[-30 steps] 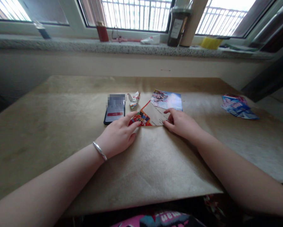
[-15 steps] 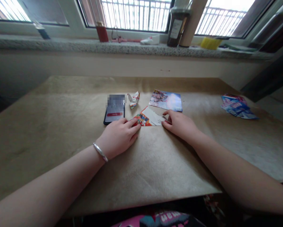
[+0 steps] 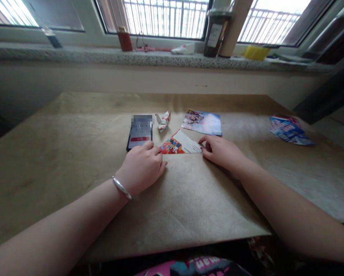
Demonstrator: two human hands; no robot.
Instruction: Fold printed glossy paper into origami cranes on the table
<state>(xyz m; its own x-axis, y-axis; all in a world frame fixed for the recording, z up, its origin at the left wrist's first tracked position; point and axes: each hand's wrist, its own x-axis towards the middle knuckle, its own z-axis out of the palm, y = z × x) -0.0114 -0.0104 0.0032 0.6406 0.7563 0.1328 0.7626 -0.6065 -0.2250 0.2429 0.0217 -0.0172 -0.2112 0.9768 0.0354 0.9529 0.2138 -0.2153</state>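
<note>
Folded paper (image 3: 180,146) lies flat on the worktop (image 3: 212,203) between your two hands, straight edge toward you. Expect it to be light, thin, a bit stiff where layered, easy to crease or tear; the printed face may slide. Best hold: flat pressure on the body, or a light fingertip pinch at the side corners. Your left hand (image 3: 141,164) has its fingers bent at the left corner; can't tell if it's pinching or just pressing. Your right hand (image 3: 221,152) is half-curled, thumb and forefinger at the right corner; can't confirm a grip there either.

Materials, big to small: worktop cover is tan, mottled, faintly creased. Blue papers (image 3: 288,129) lie in a loose fanned pile, well off to your right. Picture sheet (image 3: 204,122) is flat, four-sided, just beyond the folded one. Folded one is triangular: colourful print left, white right. Phone (image 3: 140,134) is a hard, smooth slab just past your left hand. Paper figure (image 3: 162,122) beside it has pointed flaps. Smallest: your shiny bracelet (image 3: 121,188).
</note>
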